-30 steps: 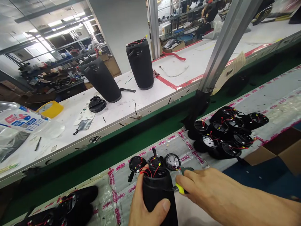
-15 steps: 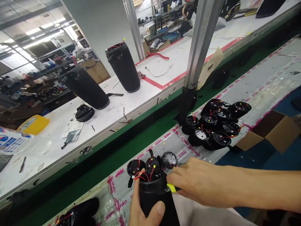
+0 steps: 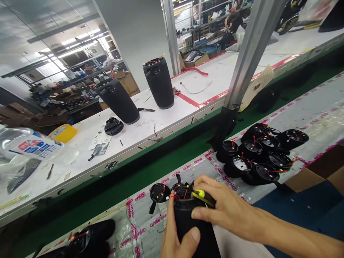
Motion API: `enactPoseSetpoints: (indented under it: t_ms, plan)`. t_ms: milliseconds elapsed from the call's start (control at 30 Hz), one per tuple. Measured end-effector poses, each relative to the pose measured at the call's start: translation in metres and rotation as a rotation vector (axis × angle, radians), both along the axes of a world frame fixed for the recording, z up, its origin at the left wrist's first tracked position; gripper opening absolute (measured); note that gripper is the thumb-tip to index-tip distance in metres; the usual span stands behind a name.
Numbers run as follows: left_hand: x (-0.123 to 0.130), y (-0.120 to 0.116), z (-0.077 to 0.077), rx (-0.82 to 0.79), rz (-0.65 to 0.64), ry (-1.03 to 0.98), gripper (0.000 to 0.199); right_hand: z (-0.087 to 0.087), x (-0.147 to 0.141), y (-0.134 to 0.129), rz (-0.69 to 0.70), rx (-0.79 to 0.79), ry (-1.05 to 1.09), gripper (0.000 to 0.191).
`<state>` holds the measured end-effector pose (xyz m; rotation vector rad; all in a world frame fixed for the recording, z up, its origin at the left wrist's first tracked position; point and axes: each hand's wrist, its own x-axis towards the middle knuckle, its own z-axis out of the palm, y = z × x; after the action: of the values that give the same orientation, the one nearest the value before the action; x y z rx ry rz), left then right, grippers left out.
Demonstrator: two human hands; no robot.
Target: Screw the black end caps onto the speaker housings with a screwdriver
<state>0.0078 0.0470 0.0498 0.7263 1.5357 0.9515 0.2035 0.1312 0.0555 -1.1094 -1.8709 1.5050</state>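
A black fabric-covered cylinder (image 3: 200, 229) with red wires at its open top stands near the bottom centre. My left hand (image 3: 180, 236) is wrapped round its left side, thumb across the front. My right hand (image 3: 217, 204) holds a black and yellow tool (image 3: 204, 197) at the top rim, its thumb against the cylinder's front. What the tool's tip touches is hidden. Just behind are a round black part with wires (image 3: 159, 192) and another wired black part (image 3: 180, 188), partly covered by the hands.
Several wired black cylinders (image 3: 252, 147) stand on the taped grey surface at right. More lie at lower left (image 3: 88, 238). The white shelf (image 3: 139, 138) holds two tall cylinders, a black cap (image 3: 113, 126) and yellow tape (image 3: 63, 133). A metal post (image 3: 245, 57) rises beyond.
My right hand has moved from the rim's right side to over the top, with its thumb now on the cylinder. The yellow tool has risen and turned. The camera view has shifted.
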Motion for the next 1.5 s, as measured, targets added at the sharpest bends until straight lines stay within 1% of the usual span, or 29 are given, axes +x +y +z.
enactPoseSetpoints:
  t_ms: [67, 133, 200, 267, 333, 367, 400, 433, 533, 567, 600, 633, 700, 767, 833, 900, 967, 1067, 1133, 1200, 1333, 1400, 1500]
  plan:
    - [-0.005, 0.000, -0.005, 0.034, 0.005, -0.244, 0.089, -0.013, 0.003, 0.005, 0.018, -0.177, 0.215, 0.037]
    - [-0.010, 0.002, -0.011, 0.070, 0.010, -0.471, 0.087, -0.028, 0.004, 0.007, 0.045, -0.401, 0.409, 0.045]
    - [-0.012, 0.004, -0.014, 0.079, -0.042, -0.636, 0.082, -0.043, 0.003, 0.006, 0.076, -0.576, 0.525, 0.053]
    - [-0.010, 0.006, -0.014, 0.061, -0.149, -0.708, 0.076, -0.053, 0.001, 0.006, 0.083, -0.655, 0.583, 0.057]
    - [-0.007, 0.008, -0.009, 0.069, -0.230, -0.716, 0.078, -0.055, -0.001, 0.005, 0.079, -0.661, 0.592, 0.059]
    - [-0.007, 0.010, -0.006, 0.093, -0.234, -0.710, 0.081, -0.053, -0.001, 0.005, 0.066, -0.631, 0.561, 0.058]
    - [-0.007, 0.011, -0.003, 0.121, -0.214, -0.685, 0.084, -0.050, 0.000, 0.004, 0.042, -0.565, 0.499, 0.057]
    - [-0.008, 0.013, -0.001, 0.143, -0.179, -0.627, 0.085, -0.045, 0.001, 0.002, 0.002, -0.468, 0.399, 0.055]
    - [-0.016, 0.013, 0.002, 0.149, -0.046, -0.302, 0.093, -0.028, 0.009, -0.012, -0.189, -0.118, 0.002, 0.050]
    - [-0.019, 0.012, 0.001, 0.131, -0.013, -0.192, 0.096, -0.023, 0.012, -0.019, -0.220, -0.023, -0.104, 0.047]
    - [-0.022, 0.011, 0.000, 0.115, 0.010, -0.109, 0.099, -0.017, 0.015, -0.025, -0.218, 0.056, -0.181, 0.044]
    - [-0.024, 0.010, -0.001, 0.106, 0.023, -0.053, 0.100, -0.012, 0.017, -0.030, -0.182, 0.131, -0.226, 0.040]
    - [-0.026, 0.008, -0.003, 0.098, 0.030, 0.012, 0.101, -0.003, 0.018, -0.037, -0.054, 0.291, -0.263, 0.031]
    - [-0.026, 0.006, -0.002, 0.097, 0.027, 0.067, 0.102, 0.002, 0.015, -0.036, 0.072, 0.419, -0.315, 0.023]
    - [-0.026, 0.006, 0.000, 0.095, 0.021, 0.112, 0.101, 0.005, 0.010, -0.032, 0.157, 0.496, -0.405, 0.018]
    - [-0.025, 0.006, 0.004, 0.094, 0.009, 0.140, 0.100, 0.005, 0.005, -0.027, 0.204, 0.563, -0.494, 0.021]
    - [-0.023, 0.006, 0.008, 0.088, -0.001, 0.185, 0.099, 0.006, 0.001, -0.025, 0.225, 0.648, -0.537, 0.026]
    - [-0.020, 0.005, 0.013, 0.070, 0.000, 0.274, 0.099, 0.006, -0.002, -0.024, 0.239, 0.760, -0.540, 0.031]
    - [-0.019, 0.003, 0.015, 0.062, -0.001, 0.319, 0.096, 0.006, -0.002, -0.025, 0.248, 0.788, -0.557, 0.032]
    - [-0.019, 0.002, 0.015, 0.060, -0.011, 0.328, 0.094, 0.006, -0.001, -0.024, 0.275, 0.773, -0.586, 0.033]
    - [-0.022, -0.003, 0.012, 0.070, -0.067, 0.269, 0.095, 0.005, 0.001, -0.024, 0.318, 0.748, -0.599, 0.034]
    - [-0.023, -0.004, 0.010, 0.073, -0.097, 0.260, 0.094, 0.004, 0.001, -0.025, 0.339, 0.782, -0.617, 0.031]
    - [-0.024, -0.006, 0.007, 0.076, -0.112, 0.296, 0.091, 0.003, 0.001, -0.029, 0.413, 0.863, -0.680, 0.030]
